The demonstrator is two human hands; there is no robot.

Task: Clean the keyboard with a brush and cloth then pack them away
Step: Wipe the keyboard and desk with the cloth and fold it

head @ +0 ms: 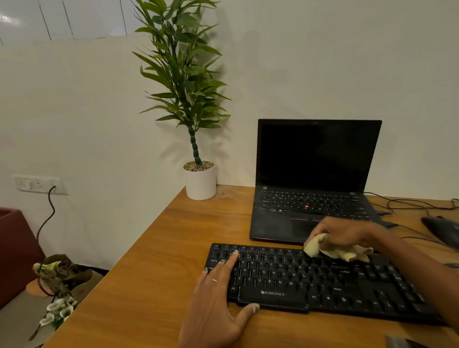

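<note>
a black keyboard [318, 281] lies at an angle on a wooden desk [153, 272], lower centre of the frame. the left hand [217, 295] rests flat on the keyboard's left end, fingers straight and spread wide, thumb against the front edge, a ring on 1 finger. the right hand [342, 234], centre right, grips a bunched yellow cloth [335, 250] with curled fingers and presses it on the keyboard's top rows. just behind the keyboard sits an open laptop [314, 179] with a dark screen. a mouse [447, 231] lies at the right edge, cables trailing from it. a plant [189, 101] in a white pot stands at the desk's far corner, upper centre.
</note>
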